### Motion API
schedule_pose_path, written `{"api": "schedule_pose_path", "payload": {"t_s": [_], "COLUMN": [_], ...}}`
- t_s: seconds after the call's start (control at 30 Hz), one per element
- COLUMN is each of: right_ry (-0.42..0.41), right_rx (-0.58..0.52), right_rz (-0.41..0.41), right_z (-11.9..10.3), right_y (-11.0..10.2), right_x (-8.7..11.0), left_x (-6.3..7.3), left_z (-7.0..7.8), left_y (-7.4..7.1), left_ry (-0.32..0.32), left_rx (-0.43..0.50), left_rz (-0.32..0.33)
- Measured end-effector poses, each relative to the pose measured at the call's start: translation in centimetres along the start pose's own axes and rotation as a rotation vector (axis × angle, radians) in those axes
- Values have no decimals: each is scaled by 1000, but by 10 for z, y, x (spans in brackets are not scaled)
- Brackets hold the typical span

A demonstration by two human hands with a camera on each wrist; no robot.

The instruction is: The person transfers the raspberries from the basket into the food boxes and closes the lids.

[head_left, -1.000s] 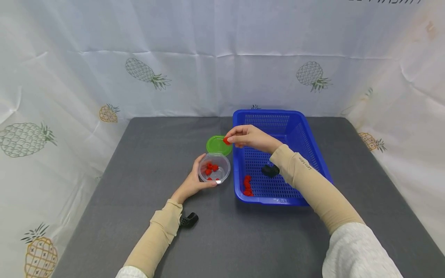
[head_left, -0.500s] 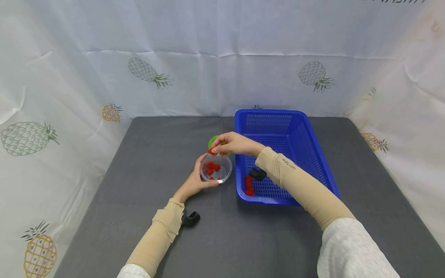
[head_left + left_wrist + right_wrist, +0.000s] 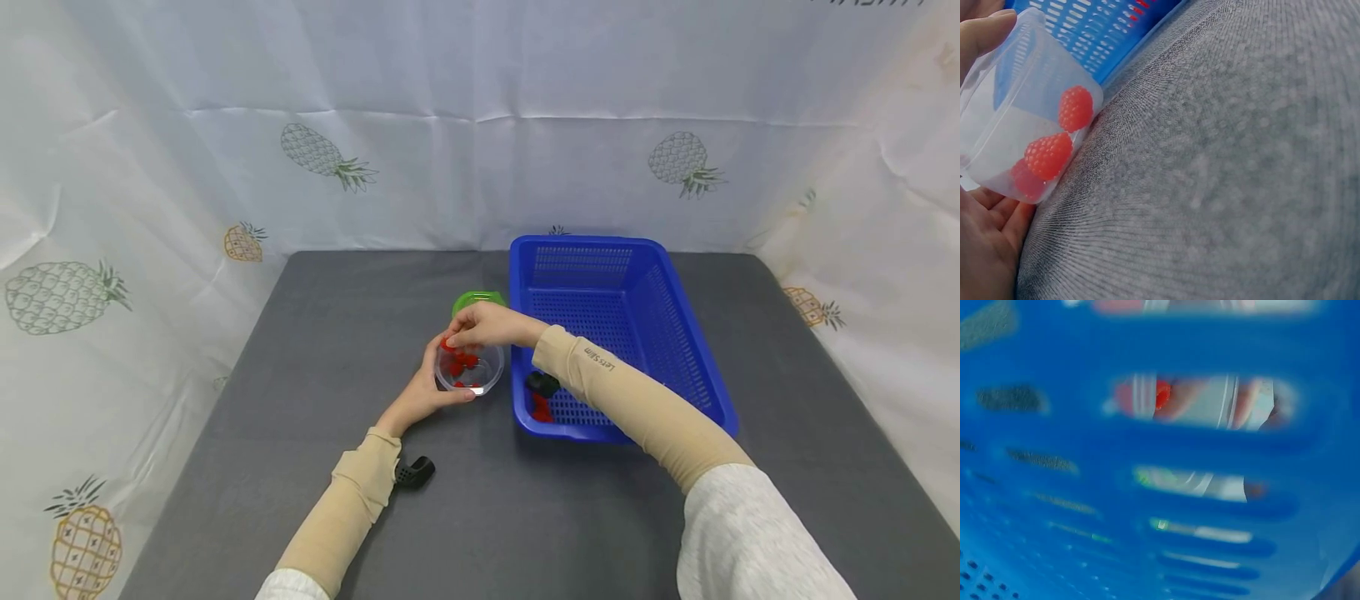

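Observation:
My left hand (image 3: 420, 396) grips a small clear plastic tub (image 3: 491, 377) from the left, thumb along the near side and fingers around the far side. Inside the tub lie several red raspberries (image 3: 471, 361); the left wrist view shows a raspberry (image 3: 1049, 155) through its wall, with the tub (image 3: 1035, 56) tilted in that picture. Over the tub's far left rim, my right hand (image 3: 487, 325) pinches another raspberry (image 3: 447, 343) in its fingertips. Slots in the blue basket wall (image 3: 1072, 444) fill the right wrist view; through one, part of a raspberry (image 3: 1162, 394) shows.
A blue slotted basket (image 3: 570, 432) stands right of the tub, with red raspberries (image 3: 542, 408) in its near left corner. Behind the tub lies a green lid (image 3: 477, 297), partly hidden by my right hand. Black devices (image 3: 420, 472) hang at both wrists. A patterned curtain (image 3: 420, 183) closes the back.
My right hand has moved left and nearer with its raspberry, from above the green lid beside the basket to above the tub. My left hand keeps its hold on the tub.

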State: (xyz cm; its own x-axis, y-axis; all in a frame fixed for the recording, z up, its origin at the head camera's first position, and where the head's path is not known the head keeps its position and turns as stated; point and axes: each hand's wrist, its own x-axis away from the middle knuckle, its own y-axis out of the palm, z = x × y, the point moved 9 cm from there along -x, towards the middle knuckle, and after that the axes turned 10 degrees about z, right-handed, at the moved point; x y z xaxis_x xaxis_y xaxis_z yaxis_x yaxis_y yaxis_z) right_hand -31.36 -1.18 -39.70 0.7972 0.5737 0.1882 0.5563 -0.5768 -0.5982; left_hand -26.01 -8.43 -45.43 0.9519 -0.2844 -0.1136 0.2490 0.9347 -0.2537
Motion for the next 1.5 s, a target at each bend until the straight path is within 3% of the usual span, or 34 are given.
{"api": "schedule_pose_path", "payload": {"t_s": [0.27, 0.63, 1.2, 1.5], "right_ry": [-46, -78, -90, -79], "right_rx": [198, 317, 386, 301], "right_rz": [-3, -70, -103, -95], "right_z": [-1, -4, -5, -5], "right_y": [5, 18, 24, 22], "right_x": [-4, -1, 1, 1], "left_x": [-3, -3, -1, 0], "left_z": [0, 0, -3, -2], "left_y": [0, -1, 0, -1], "left_ry": [-10, -11, -55, -48], "left_rx": [-16, -30, -42, -47], "left_rz": [-3, 7, -5, 6]}}
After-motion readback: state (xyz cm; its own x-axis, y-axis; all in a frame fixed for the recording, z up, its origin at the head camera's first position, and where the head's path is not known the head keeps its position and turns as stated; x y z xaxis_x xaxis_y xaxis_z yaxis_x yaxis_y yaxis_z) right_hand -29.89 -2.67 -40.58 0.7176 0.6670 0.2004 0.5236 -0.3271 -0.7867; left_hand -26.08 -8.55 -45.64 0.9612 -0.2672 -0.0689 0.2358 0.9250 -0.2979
